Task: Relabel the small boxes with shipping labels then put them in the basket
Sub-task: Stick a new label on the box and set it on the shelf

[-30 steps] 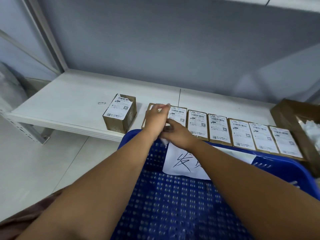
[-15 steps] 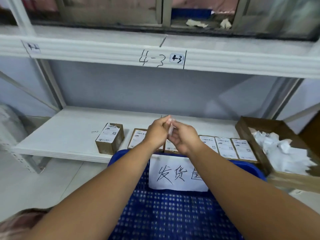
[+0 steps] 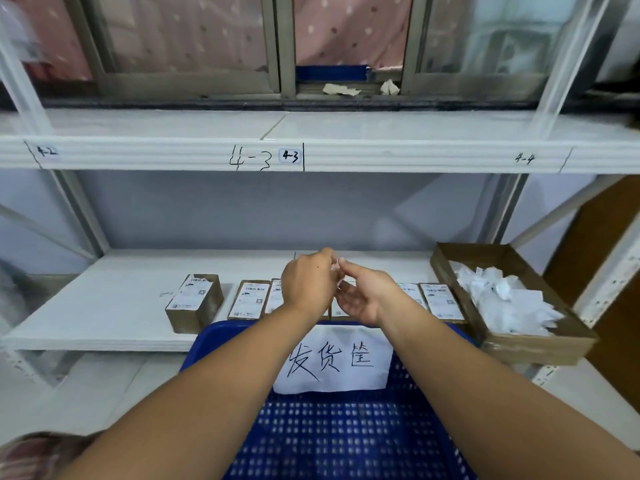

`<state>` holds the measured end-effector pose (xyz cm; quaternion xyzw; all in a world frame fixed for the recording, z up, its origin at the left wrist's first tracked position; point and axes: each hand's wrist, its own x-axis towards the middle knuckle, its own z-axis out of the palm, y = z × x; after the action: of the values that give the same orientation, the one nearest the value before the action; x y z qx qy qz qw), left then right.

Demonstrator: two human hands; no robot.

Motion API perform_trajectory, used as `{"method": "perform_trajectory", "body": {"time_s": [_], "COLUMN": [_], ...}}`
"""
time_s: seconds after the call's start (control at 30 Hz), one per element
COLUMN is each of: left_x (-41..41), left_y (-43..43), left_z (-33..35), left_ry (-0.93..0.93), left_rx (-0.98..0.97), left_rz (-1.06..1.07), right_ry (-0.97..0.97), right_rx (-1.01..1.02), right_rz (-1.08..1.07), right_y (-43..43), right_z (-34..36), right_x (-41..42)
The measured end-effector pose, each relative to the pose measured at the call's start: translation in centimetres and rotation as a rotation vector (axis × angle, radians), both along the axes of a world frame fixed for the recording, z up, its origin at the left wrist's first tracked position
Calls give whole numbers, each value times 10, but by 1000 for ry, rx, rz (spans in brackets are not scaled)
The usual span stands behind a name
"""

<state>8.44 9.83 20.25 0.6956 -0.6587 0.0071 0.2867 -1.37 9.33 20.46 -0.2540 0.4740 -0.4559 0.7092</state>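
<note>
Over the basket, left hand tight on perhaps a paper scrap, right hand now loose-fingered.

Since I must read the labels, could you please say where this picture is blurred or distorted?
Head view: wide-angle distortion splays the shelf uprights; top-left corner smears; labels on small boxes too soft to read; left hand, right hand and pinched scrap motion-blurred; basket sign legible.

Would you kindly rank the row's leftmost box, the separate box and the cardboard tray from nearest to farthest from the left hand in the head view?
1. Row's leftmost box, just left of the left hand.
2. Separate box, farther left.
3. Cardboard tray, far right.
</note>
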Motion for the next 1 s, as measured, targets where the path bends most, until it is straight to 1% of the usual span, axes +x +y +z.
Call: {"method": "perform_trajectory", "body": {"time_s": [0.03,0.1,0.2,0.3,0.33,0.43,0.5,0.6,0.7,0.77,0.9,1.0], "left_x": [-8,-19,-36,-52,-57,-75,-86,-98,-109,-113,-127,-136], "left_y": [2,4,-2,-5,-5,-7,-11,-16,-24,-30,-43,-52], "left_z": [2,3,-2,-8,-9,-17,-22,-31,-44,-54,-75,-90], "left_ry": [-53,-57,108,318,345,322,329,352,337,348,384,430], "left_rx": [-10,-23,17,162,205,239,270,352,432,471,522,558], "left_rz": [-33,-98,-252,-386,-417,-461,-441,-397,-407,-415,-407,-391], "right_ry": [7,-22,-80,-73,-58,24,207,575,770,917,1200,1344], "right_rx": [-4,-31,-72,-100,-105,-125,-140,-169,-159,-168,-235,-299], "right_rz": [-28,-92,-192,-239,-241,-291,-330,-399,-501,-529,-463,-415], "right_y": [-1,-2,-3,-8,-9,-15,-18,-26,-36,-40,-49,-61], "right_z": [-1,-1,-2,-10,-13,-28,-40,-60,-81,-92,-112,-120], "right_x": [-8,-19,-44,-68,-74,-96,-113,-142,-172,-192,-224,-237]}}
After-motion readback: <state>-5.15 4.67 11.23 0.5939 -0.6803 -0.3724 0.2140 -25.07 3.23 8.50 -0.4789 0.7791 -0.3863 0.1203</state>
